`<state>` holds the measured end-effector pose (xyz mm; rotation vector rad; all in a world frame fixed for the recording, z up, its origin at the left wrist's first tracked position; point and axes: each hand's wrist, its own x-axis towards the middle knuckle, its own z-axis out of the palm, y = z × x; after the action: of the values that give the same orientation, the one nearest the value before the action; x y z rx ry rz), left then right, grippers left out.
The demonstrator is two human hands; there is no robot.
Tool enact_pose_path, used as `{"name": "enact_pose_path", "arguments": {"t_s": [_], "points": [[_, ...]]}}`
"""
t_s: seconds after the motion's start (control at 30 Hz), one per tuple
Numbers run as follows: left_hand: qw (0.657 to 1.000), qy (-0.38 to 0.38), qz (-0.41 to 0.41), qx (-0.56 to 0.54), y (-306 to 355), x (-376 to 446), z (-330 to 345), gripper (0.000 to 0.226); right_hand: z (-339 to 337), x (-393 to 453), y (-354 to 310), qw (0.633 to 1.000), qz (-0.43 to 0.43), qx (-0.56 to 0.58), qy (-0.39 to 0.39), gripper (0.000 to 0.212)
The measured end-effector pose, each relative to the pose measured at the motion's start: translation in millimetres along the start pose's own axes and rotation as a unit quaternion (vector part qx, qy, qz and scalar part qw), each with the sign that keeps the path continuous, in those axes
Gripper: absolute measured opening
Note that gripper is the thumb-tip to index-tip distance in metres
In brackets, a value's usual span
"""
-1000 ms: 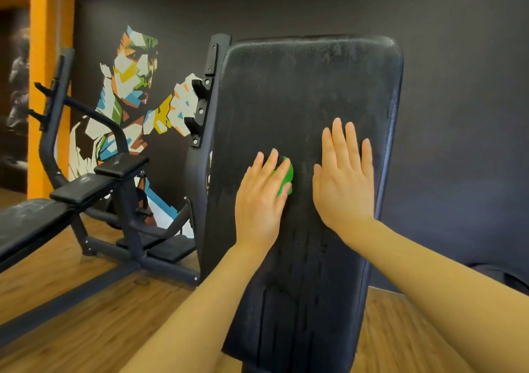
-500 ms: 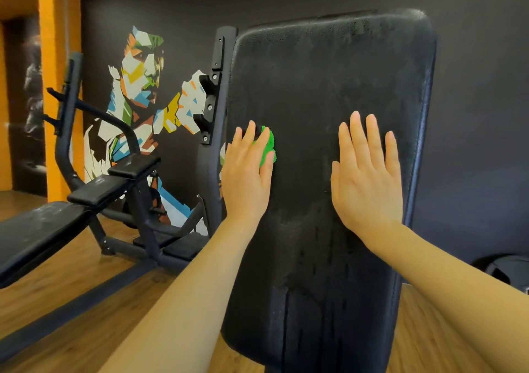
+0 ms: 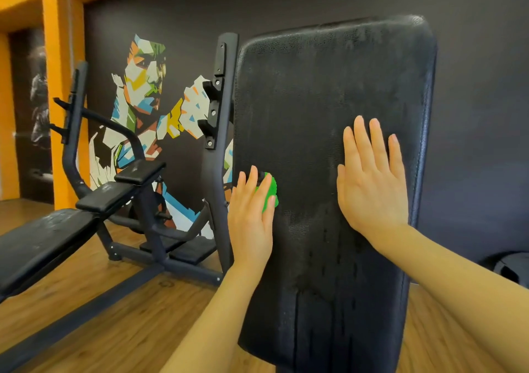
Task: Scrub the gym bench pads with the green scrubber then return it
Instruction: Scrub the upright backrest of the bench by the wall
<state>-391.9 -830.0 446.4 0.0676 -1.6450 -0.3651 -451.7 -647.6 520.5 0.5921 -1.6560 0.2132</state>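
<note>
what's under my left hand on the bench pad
The green scrubber, pressed by the left hand against the upright back pad. Only its right edge shows; the rest is covered.

Left hand raised, palm forward, fingers straight and close together. Right hand likewise flat, fingers up. Both forearms extended forward.

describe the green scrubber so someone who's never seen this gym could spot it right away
Find the tall upright black padded bench back filling the middle of the view. Near its left edge, about halfway up, the left hand presses a small bright green bristly scrubber flat against the pad. It is the only vivid green thing on the black surface; the right hand covers nothing.
</note>
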Motion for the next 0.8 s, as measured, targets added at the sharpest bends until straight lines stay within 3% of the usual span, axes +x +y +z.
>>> {"name": "enact_pose_path", "arguments": {"t_s": [0.17,0.27,0.8], "points": [[0.999,0.043,-0.027,0.006,5.2,56.0,-4.8,0.037,0.9,-0.5,-0.1,1.0,-0.002,-0.005,0.0,0.054],[0.998,0.026,-0.055,0.004,6.2,70.0,-3.8,0.039,0.6,0.0,0.2,1.0,-0.004,-0.008,-0.002,0.057],[0.998,0.002,-0.063,-0.011,-22.2,-27.3,-8.1,0.044,0.3,-1.0,1.2,1.0,-0.01,-0.005,0.004,0.057]]}}
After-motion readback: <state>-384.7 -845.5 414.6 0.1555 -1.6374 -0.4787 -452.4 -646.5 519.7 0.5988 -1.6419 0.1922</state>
